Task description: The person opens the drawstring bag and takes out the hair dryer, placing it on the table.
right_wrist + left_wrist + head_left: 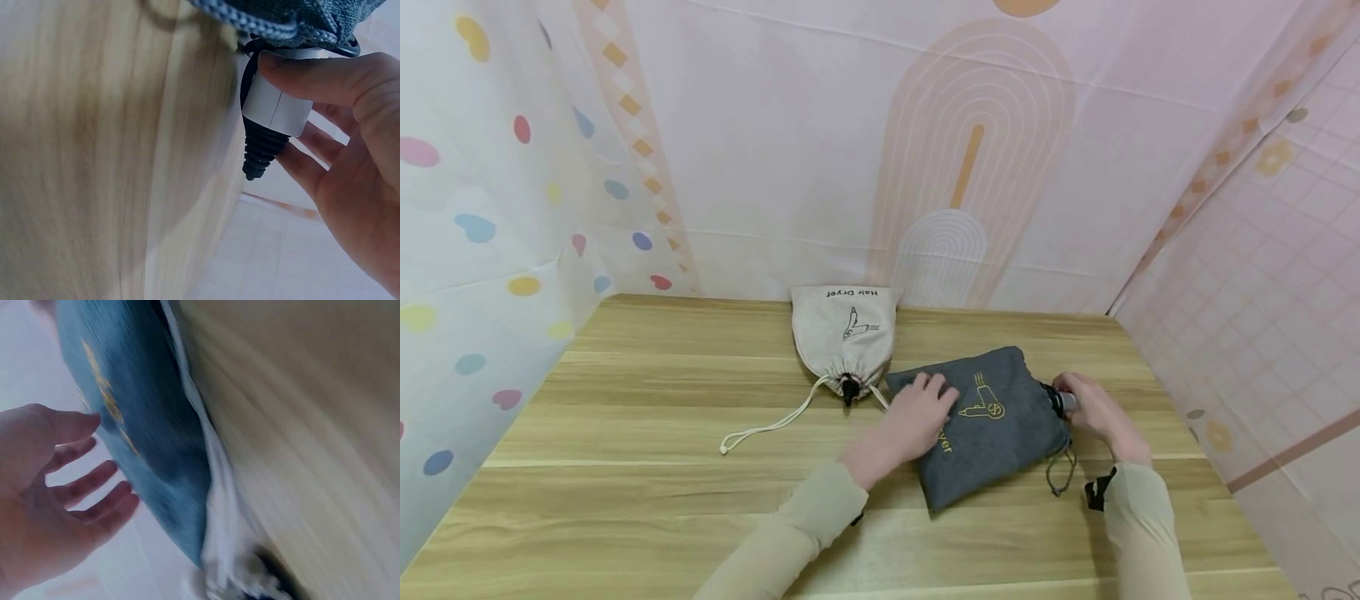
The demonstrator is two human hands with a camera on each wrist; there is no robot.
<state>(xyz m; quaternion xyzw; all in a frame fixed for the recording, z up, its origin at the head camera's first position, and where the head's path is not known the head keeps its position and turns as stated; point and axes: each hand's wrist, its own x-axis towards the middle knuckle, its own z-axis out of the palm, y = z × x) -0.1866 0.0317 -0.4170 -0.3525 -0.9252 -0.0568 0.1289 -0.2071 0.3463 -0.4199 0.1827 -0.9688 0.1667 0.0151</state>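
Observation:
A dark grey drawstring bag [1000,450] with a yellow hair dryer print lies tilted on the table. From its mouth at the right sticks the white handle [275,106] of what looks like a hair dryer, ending in a ribbed black cord sleeve [264,150]. My right hand [1096,410] grips that handle, thumb on one side and fingers on the other. Over the bag's left end is my left hand [917,417], fingers spread and relaxed; its thumb appears to touch the cloth in the left wrist view. Whatever else the bag contains is hidden.
A beige drawstring bag [816,333] marked "Hair Dryer" lies at the back, left of the grey one, its white cord [775,425] trailing over the wooden table [625,483]. Patterned curtains [775,150] close off the back and both sides.

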